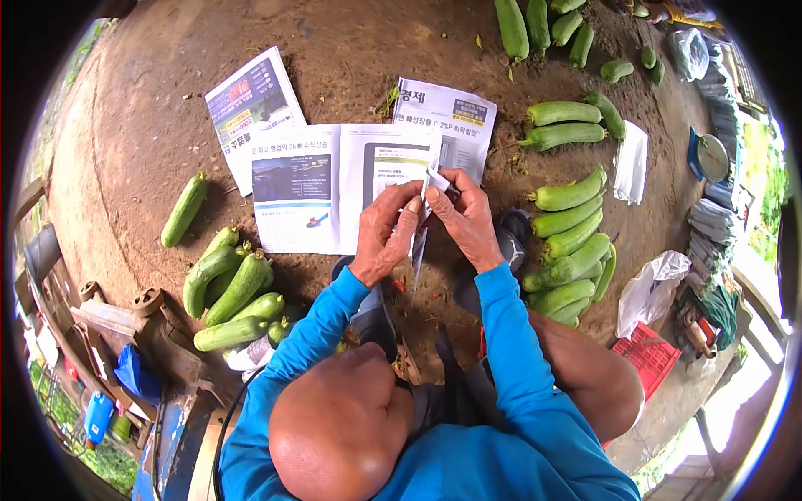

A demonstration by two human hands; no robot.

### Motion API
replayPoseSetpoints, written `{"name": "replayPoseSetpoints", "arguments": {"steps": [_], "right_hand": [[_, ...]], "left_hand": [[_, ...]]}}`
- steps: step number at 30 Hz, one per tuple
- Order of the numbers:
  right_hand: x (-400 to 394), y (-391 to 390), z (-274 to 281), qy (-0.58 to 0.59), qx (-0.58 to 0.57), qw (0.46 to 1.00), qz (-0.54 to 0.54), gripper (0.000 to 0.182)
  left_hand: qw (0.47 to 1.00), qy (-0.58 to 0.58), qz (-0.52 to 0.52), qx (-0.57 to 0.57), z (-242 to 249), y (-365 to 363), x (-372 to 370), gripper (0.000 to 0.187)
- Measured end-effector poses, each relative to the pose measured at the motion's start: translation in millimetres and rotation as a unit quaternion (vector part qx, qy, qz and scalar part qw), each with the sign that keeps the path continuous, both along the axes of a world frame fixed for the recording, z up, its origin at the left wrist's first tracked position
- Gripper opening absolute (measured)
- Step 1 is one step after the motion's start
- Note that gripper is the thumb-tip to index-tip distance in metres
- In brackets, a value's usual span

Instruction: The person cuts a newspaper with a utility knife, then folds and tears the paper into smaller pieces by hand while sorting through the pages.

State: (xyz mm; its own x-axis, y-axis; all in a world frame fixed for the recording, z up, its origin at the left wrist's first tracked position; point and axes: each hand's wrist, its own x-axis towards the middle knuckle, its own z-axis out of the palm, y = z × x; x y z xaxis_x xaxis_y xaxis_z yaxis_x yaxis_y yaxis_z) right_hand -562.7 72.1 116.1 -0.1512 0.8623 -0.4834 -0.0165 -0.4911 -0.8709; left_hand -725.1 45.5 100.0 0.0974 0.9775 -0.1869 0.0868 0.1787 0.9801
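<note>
An opened newspaper sheet (292, 225) lies over other newspapers on the dirt floor, its right edge lifted and bent. Along that raised edge, my left hand (388, 230) is closed on the newspaper, thumb and fingers pressed together. Close beside it, my right hand (464, 219) pinches a small folded bit of the same paper between thumb and fingers. Behind the hands lies another newspaper (468, 121), and a colour-printed one (255, 100) sits at the far left. A lone zucchini (184, 210) rests left of the sheets.
Piled zucchini (238, 288) lie to my left, with a row of them (568, 234) to my right and more (511, 29) farther off. At right are folded white paper (630, 163), a plastic bag (652, 288), a red crate (647, 359) and a round-dial scale (712, 157).
</note>
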Motion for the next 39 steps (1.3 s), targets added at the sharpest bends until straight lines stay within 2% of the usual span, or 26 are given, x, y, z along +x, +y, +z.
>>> {"name": "replayPoseSetpoints", "arguments": {"steps": [3,9,14,16,18,24,34,39], "right_hand": [[0.8,-2.1,0.8,0.01,0.002,1.0,-0.003,0.044],[-1.9,0.0,8.6,0.002,0.016,1.0,-0.002,0.044],[-1.9,1.1,8.7,-0.021,0.025,0.999,0.008,0.046],[-3.3,0.2,7.1,0.01,0.014,1.0,-0.004,0.045],[-4.3,-1.8,0.0,-0.005,0.021,1.0,0.005,0.045],[-5.9,-2.8,-0.5,-0.015,0.014,1.0,0.004,0.045],[-6.0,-7.1,-7.1,0.003,0.006,1.0,-0.002,0.043],[-7.1,-4.0,1.0,0.007,0.001,1.0,-0.002,0.044]], "left_hand": [[0.999,-0.011,0.01,-0.031,3.9,-0.5,1.4,0.025],[1.0,0.001,0.015,0.008,6.8,0.8,2.3,0.025],[1.0,0.012,0.008,-0.006,10.0,2.8,0.6,0.025],[1.0,0.016,0.005,-0.017,6.7,2.9,1.6,0.025],[0.999,0.008,0.029,0.02,0.4,1.1,3.8,0.025],[1.0,0.017,0.021,-0.012,5.0,-1.0,0.6,0.026],[0.999,0.004,0.036,0.006,-3.2,-4.4,2.2,0.026],[1.0,0.015,0.018,-0.004,8.7,-1.6,-2.4,0.026]]}}
